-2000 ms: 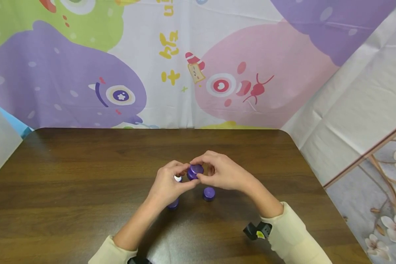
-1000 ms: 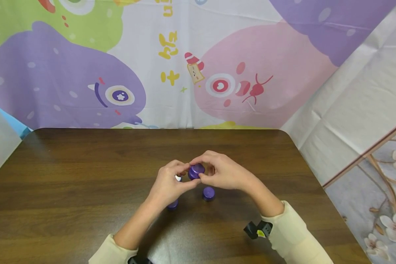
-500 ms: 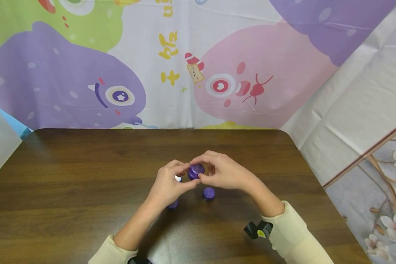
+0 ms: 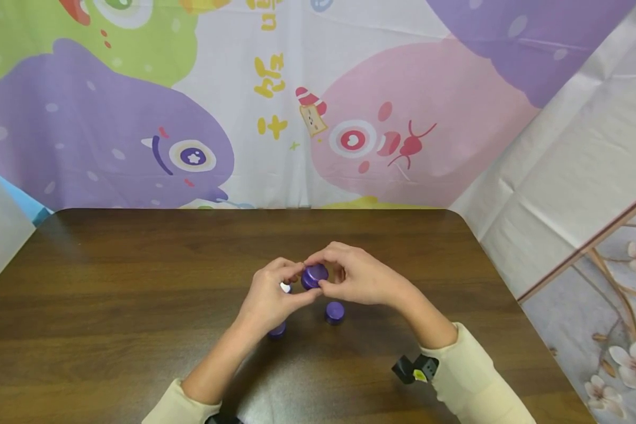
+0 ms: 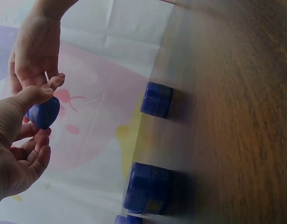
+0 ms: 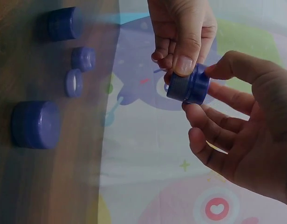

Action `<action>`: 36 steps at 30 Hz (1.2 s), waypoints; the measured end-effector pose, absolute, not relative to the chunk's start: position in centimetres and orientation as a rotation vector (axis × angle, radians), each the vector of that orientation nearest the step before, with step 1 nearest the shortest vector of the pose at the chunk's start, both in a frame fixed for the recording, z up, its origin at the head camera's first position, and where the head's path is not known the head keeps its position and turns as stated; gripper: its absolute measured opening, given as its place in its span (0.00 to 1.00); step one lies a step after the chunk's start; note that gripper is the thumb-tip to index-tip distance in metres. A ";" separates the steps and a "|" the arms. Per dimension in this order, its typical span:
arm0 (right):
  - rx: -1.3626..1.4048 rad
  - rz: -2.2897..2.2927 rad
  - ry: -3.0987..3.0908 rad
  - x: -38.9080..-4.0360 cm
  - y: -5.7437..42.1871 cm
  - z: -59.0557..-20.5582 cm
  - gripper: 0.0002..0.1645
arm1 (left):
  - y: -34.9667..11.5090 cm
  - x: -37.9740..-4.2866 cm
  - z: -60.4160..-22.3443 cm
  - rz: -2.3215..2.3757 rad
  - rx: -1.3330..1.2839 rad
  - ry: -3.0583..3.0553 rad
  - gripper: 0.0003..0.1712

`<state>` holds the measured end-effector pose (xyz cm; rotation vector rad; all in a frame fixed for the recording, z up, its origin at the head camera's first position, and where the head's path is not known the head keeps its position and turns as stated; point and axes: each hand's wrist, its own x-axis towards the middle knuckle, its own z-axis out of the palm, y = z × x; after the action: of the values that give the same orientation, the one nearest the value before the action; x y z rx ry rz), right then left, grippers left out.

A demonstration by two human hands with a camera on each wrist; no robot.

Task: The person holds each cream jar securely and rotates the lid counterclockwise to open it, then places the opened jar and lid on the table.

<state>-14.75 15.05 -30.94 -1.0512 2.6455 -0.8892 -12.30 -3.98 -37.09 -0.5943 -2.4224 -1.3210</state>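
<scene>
On my feed the left hand (image 4: pixel 266 294) pinches a purple jar (image 4: pixel 314 277), thumb and fingers on its side, held up above the table (image 4: pixel 138 330); a second jar (image 4: pixel 277 330) stands on the wood, partly hidden from my head view; a third jar (image 4: pixel 335 312) stands apart to its right; the right hand (image 4: pixel 361 277) pinches the purple jar's opposite side

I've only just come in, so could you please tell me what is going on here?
A person has a small purple jar raised above the table, in the grip of both the left hand and the right hand. The right hand pinches its upper part. A purple container and other purple pieces are on the table. Whether the held jar is fully closed, I cannot tell.
</scene>
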 end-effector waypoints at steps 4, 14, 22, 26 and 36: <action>-1.031 -0.914 2.668 -14.7 15.0 -31.0 0.23 | -4.0 -12.3 -37.0 -1.329 -0.584 -2.427 0.18; -1.067 -0.895 2.653 -14.8 15.0 -30.7 0.21 | -4.0 -12.2 -37.0 -1.311 -0.595 -2.416 0.19; -0.963 -0.921 2.733 -14.5 14.8 -30.7 0.23 | -4.1 -12.2 -37.1 -1.326 -0.579 -2.440 0.17; -0.989 -0.899 2.732 -14.5 14.8 -30.7 0.21 | -4.0 -12.1 -37.0 -1.326 -0.586 -2.429 0.19; -1.033 -0.919 2.714 -14.6 15.0 -30.9 0.23 | -3.9 -12.2 -37.3 -1.314 -0.616 -2.397 0.17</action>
<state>-14.56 15.00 -30.94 -1.0326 2.7136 -0.9186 -12.20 -3.94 -37.29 -0.6158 -2.3972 -1.3141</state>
